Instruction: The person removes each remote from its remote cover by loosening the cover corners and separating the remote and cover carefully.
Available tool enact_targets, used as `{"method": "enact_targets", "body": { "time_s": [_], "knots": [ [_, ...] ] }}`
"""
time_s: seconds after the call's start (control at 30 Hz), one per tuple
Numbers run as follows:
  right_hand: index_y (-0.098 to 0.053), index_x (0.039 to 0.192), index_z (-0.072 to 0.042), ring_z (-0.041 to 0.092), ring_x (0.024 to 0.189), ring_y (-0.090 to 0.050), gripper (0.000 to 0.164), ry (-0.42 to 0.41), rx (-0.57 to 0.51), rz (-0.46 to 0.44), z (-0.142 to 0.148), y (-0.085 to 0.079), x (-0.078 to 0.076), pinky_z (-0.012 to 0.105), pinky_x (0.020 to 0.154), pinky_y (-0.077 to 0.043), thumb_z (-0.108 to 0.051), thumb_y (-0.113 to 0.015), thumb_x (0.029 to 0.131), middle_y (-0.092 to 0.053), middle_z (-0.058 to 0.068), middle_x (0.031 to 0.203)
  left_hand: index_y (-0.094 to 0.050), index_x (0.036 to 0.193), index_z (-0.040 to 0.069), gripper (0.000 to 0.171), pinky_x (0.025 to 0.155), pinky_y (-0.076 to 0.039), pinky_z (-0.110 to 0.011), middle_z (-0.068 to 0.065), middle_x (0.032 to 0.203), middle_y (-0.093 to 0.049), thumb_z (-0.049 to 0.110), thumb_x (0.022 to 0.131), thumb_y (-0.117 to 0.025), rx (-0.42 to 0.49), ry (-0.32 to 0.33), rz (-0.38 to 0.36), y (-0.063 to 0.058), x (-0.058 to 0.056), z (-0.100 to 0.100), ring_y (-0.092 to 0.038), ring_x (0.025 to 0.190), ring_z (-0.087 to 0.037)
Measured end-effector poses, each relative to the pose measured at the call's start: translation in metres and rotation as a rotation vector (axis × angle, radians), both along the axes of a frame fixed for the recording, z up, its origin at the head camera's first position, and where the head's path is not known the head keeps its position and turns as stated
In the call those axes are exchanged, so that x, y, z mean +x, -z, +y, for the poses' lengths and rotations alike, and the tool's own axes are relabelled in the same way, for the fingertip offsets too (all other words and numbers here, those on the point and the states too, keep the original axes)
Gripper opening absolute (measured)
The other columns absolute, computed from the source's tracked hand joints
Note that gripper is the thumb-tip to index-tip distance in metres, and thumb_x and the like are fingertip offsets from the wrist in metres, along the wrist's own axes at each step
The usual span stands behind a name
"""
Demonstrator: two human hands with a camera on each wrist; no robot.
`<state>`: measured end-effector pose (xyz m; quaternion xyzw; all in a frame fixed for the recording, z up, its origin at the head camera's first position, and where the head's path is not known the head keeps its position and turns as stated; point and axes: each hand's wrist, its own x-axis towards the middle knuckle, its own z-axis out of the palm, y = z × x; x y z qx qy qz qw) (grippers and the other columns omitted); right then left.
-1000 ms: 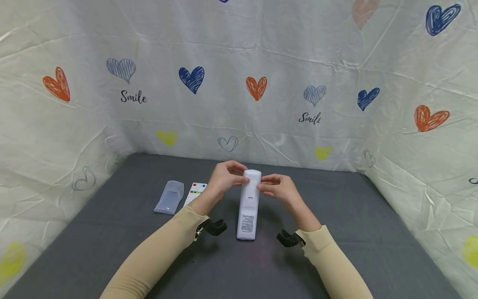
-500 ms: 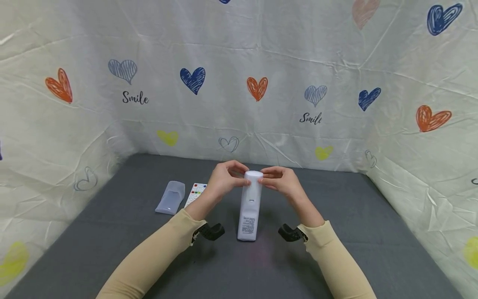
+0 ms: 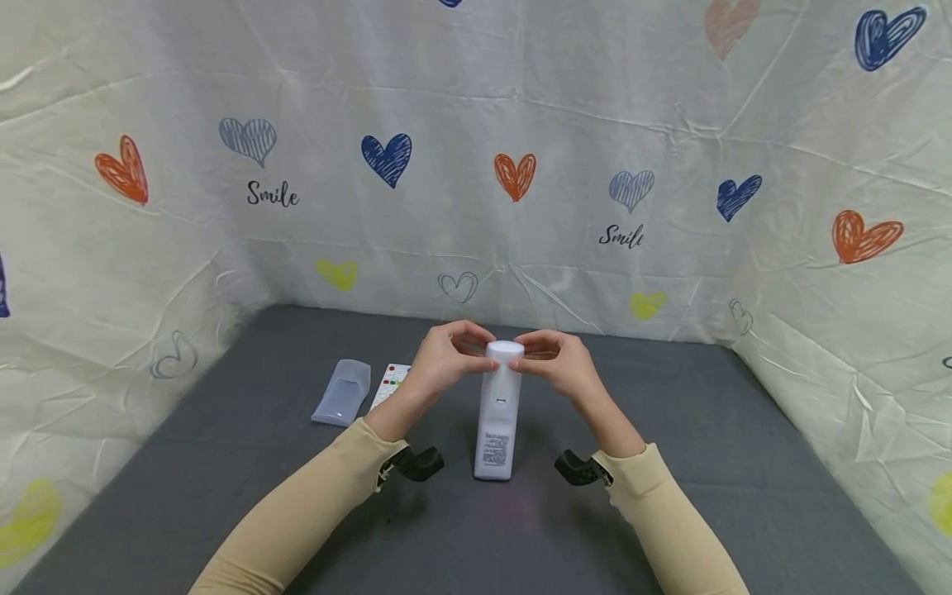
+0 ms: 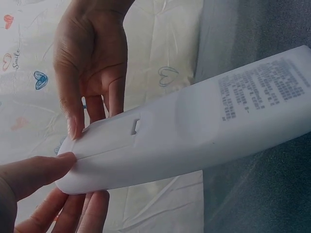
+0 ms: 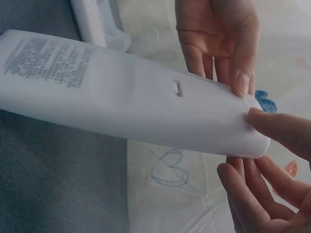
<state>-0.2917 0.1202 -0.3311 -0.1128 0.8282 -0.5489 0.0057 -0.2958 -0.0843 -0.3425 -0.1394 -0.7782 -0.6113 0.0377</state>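
Note:
A white remote control stands tilted up from the dark table, its back facing me. My left hand pinches the left side of its upper end, thumb on the back and fingers behind. On the opposite side, my right hand holds the same end in a mirrored pinch. In the left wrist view, the remote's back shows a battery cover with a small notch and a block of printed text. The right wrist view shows both thumbs on the cover near the remote's rounded end; the front side is hidden.
To the left on the dark grey tabletop lies a translucent bluish sleeve. Beside it is a second white remote with coloured buttons, partly behind my left forearm. A white cloth with printed hearts hangs around the table.
My right hand has risen slightly and shifted left, its thumb now further onto the back of the remote's upper end. My left hand keeps its pinch; the remote stays almost in place.

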Motion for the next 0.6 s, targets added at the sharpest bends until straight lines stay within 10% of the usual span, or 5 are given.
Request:
{"method": "enact_targets", "body": {
  "time_s": [0.6],
  "knots": [
    [-0.069, 0.108, -0.012, 0.021, 0.092, -0.068, 0.032, -0.021, 0.094, 0.154, 0.0038, 0.0082, -0.0055, 0.034, 0.076, -0.058, -0.016, -0.078, 0.078, -0.070, 0.008, 0.104, -0.070, 0.102, 0.010, 0.031, 0.072, -0.056, -0.033, -0.011, 0.101, -0.068, 0.009, 0.073, -0.081, 0.003, 0.008, -0.002, 0.0029, -0.0024, 0.0006, -0.064, 0.085, -0.021]
  ]
}}
